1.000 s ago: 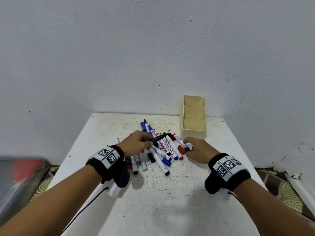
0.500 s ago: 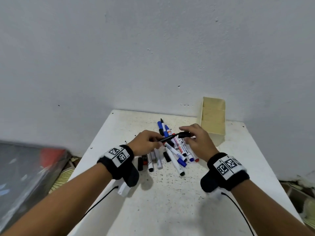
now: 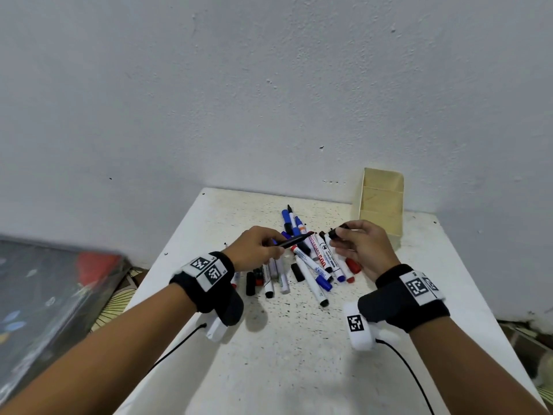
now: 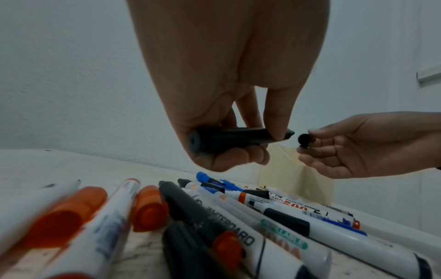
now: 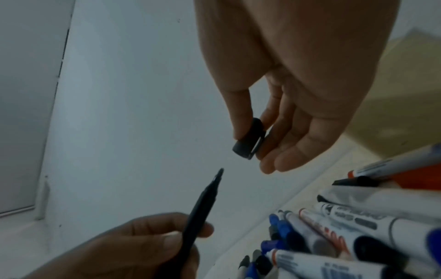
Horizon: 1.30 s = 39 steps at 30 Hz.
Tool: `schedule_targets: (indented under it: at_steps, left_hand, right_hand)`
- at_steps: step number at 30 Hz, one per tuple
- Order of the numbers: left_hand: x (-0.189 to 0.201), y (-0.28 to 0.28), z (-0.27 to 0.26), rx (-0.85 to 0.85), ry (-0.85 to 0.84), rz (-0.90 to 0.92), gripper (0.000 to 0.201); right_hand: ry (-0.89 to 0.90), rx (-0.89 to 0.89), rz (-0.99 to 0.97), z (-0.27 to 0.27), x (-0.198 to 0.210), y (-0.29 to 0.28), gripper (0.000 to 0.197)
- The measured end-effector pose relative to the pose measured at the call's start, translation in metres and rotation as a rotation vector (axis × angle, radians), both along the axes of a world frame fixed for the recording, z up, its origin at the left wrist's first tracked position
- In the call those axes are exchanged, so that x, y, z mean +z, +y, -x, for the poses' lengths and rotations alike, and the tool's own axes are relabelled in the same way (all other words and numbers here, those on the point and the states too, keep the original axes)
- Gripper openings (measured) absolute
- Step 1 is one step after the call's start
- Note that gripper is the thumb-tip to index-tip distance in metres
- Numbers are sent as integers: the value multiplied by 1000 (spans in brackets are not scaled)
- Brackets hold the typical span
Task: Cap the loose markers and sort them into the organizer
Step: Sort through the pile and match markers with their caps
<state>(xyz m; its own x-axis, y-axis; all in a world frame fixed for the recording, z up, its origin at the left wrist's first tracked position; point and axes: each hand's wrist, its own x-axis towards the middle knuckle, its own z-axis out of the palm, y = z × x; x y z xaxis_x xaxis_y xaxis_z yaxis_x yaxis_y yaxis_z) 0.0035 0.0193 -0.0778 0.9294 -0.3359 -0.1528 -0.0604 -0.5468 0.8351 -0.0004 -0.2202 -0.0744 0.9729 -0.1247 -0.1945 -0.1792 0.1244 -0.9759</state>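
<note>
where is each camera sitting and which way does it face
Head: worn on the head, looking forward and down at the white speckled table, both forearms and hands showing.
Left wrist: under the left hand, looking along it at the uncapped slim black marker it grips; right hand shows too.
Right wrist: under the right hand, looking along it at the small black cap it pinches.
Shared: all three show marker, cap and the beige plastic organizer.

A plain room in a home, it seems — a small white table point(image 3: 299, 354) speckled with black marks stands against a bare, rough-plastered white wall point(image 3: 269, 100); patterned mats point(image 3: 119, 301) lie on the floor beside it; a window frame point(image 5: 35, 113) shows in the right wrist view.
</note>
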Motion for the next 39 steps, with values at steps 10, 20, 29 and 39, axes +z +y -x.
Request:
schedule_targets:
  at_steps: [10, 20, 29, 39]
  left_hand:
    - [-4, 3, 2, 18, -19, -27, 18]
    - [3, 34, 6, 95, -104, -130, 10]
    - [5, 35, 4, 107, -54, -104, 13]
    - [6, 27, 2, 88, -23, -50, 9]
  right_hand:
    - [7, 42, 93, 3, 3, 41, 16]
    - [-94, 238, 702, -37, 0, 37, 25]
    - [-320, 679, 2129, -65, 10, -6, 50]
    - [-310, 576, 2150, -76, -5, 7, 19]
